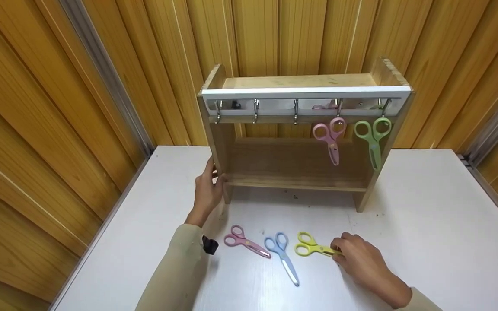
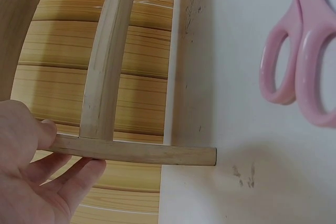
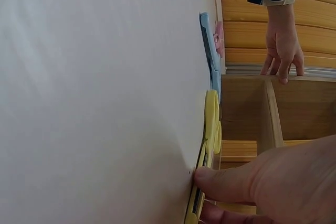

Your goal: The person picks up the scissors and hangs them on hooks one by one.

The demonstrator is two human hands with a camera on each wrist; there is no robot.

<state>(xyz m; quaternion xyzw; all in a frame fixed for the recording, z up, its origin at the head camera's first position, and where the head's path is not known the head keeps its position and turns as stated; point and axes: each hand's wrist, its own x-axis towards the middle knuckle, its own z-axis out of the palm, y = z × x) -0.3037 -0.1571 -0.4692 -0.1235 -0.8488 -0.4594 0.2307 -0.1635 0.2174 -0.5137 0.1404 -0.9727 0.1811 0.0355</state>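
Observation:
My left hand (image 1: 206,193) grips the left side panel of a wooden rack (image 1: 292,162). In the left wrist view, the thumb lies on one face of that panel (image 2: 152,152) and the fingers on the other. Low at the right, my right hand (image 1: 363,262) pinches yellow scissors (image 1: 311,247) by the blade end, their handles pointing left. The right wrist view shows the thumb pressed on the yellow blades (image 3: 202,163). Blue scissors (image 1: 282,253) and pink scissors (image 1: 247,243) lie on the table left of them.
Metal hooks (image 1: 296,111) line the rack's white front rail (image 1: 275,93). Another pair of pink scissors (image 1: 331,137) and green scissors (image 1: 374,139) hang from the two rightmost hooks. The rack stands on a white table (image 1: 439,224) before wood-patterned walls (image 1: 257,39).

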